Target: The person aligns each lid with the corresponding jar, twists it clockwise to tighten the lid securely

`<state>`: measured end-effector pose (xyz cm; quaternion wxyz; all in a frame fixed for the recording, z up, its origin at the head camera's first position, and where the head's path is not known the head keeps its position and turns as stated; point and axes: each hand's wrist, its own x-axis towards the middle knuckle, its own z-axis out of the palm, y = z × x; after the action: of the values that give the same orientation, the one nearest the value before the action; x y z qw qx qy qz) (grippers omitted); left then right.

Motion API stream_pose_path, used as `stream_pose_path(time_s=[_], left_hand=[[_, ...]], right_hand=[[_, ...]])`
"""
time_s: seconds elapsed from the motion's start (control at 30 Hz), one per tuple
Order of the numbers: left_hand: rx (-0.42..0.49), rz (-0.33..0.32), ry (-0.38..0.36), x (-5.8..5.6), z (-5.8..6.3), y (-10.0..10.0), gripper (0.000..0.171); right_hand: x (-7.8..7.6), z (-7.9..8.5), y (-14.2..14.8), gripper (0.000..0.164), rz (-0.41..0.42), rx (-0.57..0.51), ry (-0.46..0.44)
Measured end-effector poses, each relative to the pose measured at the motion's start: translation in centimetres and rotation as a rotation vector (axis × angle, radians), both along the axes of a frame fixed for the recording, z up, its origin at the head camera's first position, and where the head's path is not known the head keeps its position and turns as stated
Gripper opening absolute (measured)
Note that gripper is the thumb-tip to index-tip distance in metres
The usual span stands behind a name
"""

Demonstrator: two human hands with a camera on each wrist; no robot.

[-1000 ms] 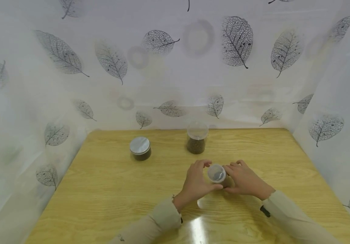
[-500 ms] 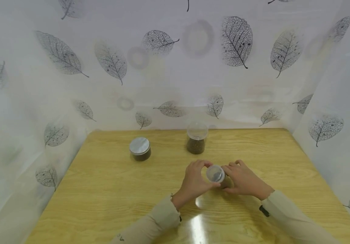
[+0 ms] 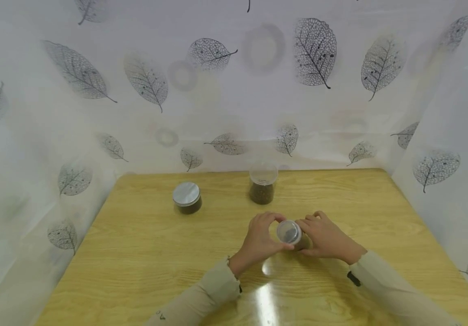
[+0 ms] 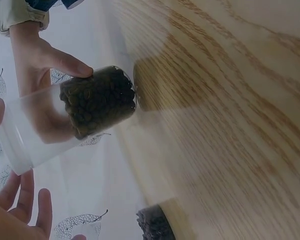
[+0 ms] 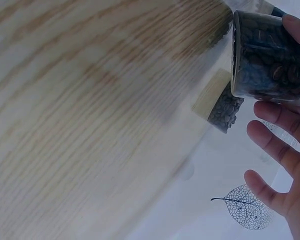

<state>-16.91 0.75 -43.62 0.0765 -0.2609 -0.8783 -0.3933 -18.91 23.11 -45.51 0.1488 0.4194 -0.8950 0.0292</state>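
A clear plastic jar [image 3: 288, 232] of coffee beans, with a translucent lid, stands between my two hands. My left hand [image 3: 258, 240] pinches the lid, thumb on the near side and index finger on the far side of the rim. In the left wrist view the jar [image 4: 97, 102] is about half full of dark beans, its base right at the table. My right hand [image 3: 327, 239] grips the jar's body low down, with thumb and fingers on opposite sides. In the right wrist view the jar [image 5: 270, 55] shows beans behind its wall, and the other right fingers [image 5: 267, 192] are spread.
Behind the hands stands a second clear jar [image 3: 262, 192] with dark contents at the bottom. A low jar with a silver lid [image 3: 187, 197] is to the left. The wooden table [image 3: 144, 253] ends at a leaf-patterned curtain [image 3: 234, 99] around it.
My left index finger and thumb have come in onto the lid's rim. The jar top has shifted slightly left, while my right hand has kept its hold lower down.
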Motion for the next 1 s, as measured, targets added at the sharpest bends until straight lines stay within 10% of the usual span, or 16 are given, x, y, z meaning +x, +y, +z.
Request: stream_pose_path(time_s=[1.0], left_hand=[[-0.052, -0.074, -0.063, -0.52, -0.21, 0.19, 0.076]], right_hand=[[0.2, -0.1, 0.14, 0.075, -0.039, -0.026, -0.025]])
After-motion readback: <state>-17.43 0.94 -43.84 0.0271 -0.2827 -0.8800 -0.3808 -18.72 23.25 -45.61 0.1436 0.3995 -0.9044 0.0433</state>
